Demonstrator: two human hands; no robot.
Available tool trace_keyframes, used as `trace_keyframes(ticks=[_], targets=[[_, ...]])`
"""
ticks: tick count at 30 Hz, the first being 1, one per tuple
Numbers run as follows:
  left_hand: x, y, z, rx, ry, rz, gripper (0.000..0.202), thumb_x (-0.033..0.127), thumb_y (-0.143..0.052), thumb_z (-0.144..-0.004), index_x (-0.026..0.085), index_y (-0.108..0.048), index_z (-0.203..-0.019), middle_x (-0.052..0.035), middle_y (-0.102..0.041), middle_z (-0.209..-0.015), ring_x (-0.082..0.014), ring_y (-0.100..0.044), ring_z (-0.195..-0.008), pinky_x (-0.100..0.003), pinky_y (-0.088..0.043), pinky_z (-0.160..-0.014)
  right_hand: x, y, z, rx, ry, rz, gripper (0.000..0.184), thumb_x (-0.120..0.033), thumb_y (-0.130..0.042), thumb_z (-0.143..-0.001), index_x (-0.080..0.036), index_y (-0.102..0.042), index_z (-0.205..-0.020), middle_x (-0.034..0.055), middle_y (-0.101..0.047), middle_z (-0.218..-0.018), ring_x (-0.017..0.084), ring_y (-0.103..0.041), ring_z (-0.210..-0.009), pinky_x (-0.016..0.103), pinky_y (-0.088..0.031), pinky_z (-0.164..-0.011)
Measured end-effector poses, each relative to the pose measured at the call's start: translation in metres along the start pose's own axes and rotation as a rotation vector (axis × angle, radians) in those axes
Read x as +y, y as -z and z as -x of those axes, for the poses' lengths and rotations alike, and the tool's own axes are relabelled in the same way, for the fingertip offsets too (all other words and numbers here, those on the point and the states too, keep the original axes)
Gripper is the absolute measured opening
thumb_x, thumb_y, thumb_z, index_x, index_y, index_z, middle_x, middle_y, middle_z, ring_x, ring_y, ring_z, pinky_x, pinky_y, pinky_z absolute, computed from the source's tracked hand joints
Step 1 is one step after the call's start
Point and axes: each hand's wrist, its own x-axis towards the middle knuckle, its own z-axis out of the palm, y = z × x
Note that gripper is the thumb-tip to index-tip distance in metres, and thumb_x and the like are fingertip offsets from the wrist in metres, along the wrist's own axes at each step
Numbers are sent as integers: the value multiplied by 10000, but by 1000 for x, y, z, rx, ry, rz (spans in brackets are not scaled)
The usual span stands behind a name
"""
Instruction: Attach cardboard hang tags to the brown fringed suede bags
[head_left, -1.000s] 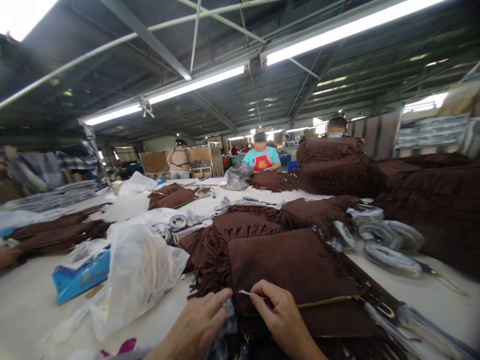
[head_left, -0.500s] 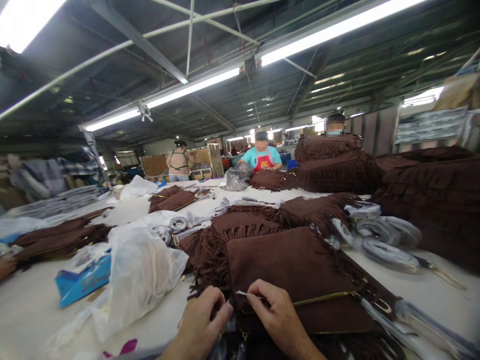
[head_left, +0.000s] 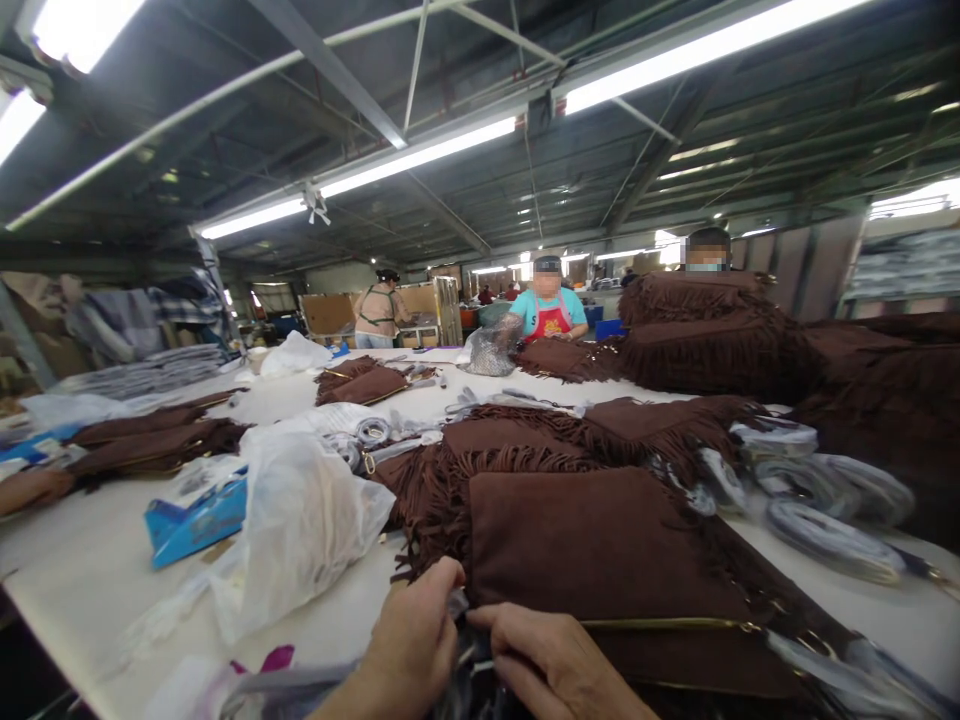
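Observation:
A brown suede bag (head_left: 607, 550) with fringe along its edges lies flat on the white table (head_left: 97, 570) in front of me, its gold zipper (head_left: 660, 624) running along the near side. My left hand (head_left: 409, 645) is at the bag's near left corner with its fingers curled round something pale that I cannot make out. My right hand (head_left: 551, 665) lies beside it, fingers bent and pinching at the left end of the zipper. The fingertips of both hands meet over clear wrapping at the bottom edge of the view.
A crumpled white plastic bag (head_left: 300, 530) and a blue packet (head_left: 196, 520) lie left of my hands. Wrapped straps (head_left: 817, 500) lie at the right. More brown fringed bags are stacked at back right (head_left: 712, 340) and spread at left (head_left: 150, 445). Other people work at the far end.
Both hands have drawn closer to me and lower in view, closing together at the bag's near corner. The thin white piece that stuck out of my right fingers no longer shows.

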Motion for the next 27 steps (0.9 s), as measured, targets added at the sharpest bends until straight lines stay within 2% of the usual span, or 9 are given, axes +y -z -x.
trace_keyframes(ticks=[3, 7, 9, 11, 13, 17, 22, 25, 27], targets=[[-4, 1, 2, -20, 19, -14, 346, 34, -420, -776, 238, -524, -1035, -42, -692, -985, -212, -637, -932, -277, -435, -811, 7, 0, -2, 57, -80, -87, 171, -263, -463, -941, -235, -619, -876, 51, -716, -1099, 230, -649, -1057, 277, -447, -942], [-3, 2, 4, -17, 43, 27, 331, 67, -382, -822, 233, -539, -1061, -52, -695, -1011, -209, -632, -954, -278, -425, -820, 11, -1, -4, 33, -80, 45, 375, -250, -439, -920, -146, -620, -1232, 100, -724, -1029, 244, -682, -969, 304, -494, -903], [-1, 4, 3, -9, 64, 93, 229, 145, -354, -893, 226, -549, -982, -47, -692, -927, -206, -634, -884, -279, -421, -780, 11, -2, -5, 26, -66, 124, 435, -227, -422, -902, -114, -608, -1279, 123, -721, -1089, 254, -684, -1001, 314, -502, -908], [0, 5, 0, -8, 104, 145, 156, 264, -395, -922, 223, -539, -883, -37, -678, -839, -209, -626, -810, -283, -410, -737, 9, -3, -6, 32, -66, 166, 439, -218, -408, -893, -118, -630, -1259, 130, -705, -1178, 257, -672, -1064, 319, -496, -942], [1, 6, -5, 1, 141, 172, 130, 323, -475, -883, 222, -520, -815, -29, -668, -798, -211, -615, -782, -283, -399, -719, 9, -4, -5, 42, -77, 179, 442, -223, -404, -893, -128, -636, -1257, 127, -692, -1226, 250, -666, -1096, 316, -494, -959], [-1, 11, -9, -10, 137, 197, 78, 264, -499, -819, 216, -516, -761, -21, -657, -777, -204, -600, -796, -271, -393, -725, 11, -6, -3, 58, -88, 233, 433, -213, -403, -865, -124, -666, -1198, 141, -709, -1188, 251, -690, -1044, 327, -517, -929], [-3, 24, -7, -117, 115, 155, 131, 223, -483, -804, 184, -608, -794, -22, -681, -808, -197, -596, -805, -259, -392, -716, 13, -10, 0, 87, -108, 272, 451, -217, -388, -849, -129, -679, -1182, 138, -692, -1228, 282, -678, -1070, 370, -520, -924], [-5, 28, -5, -182, 111, 82, 213, 222, -452, -826, 179, -635, -726, -14, -657, -717, -190, -572, -722, -260, -366, -652, 11, -9, 0, 108, -131, 208, 456, -237, -392, -846, -125, -669, -1189, 143, -707, -1178, 295, -674, -1055, 394, -502, -931], [-6, 28, -3, -142, 84, 51, 228, 172, -435, -802, 176, -646, -715, -22, -649, -720, -190, -568, -727, -263, -363, -664, 11, -5, -2, 129, -168, 85, 385, -258, -412, -852, -146, -684, -1101, 124, -733, -1050, 289, -677, -1009, 390, -490, -920]])
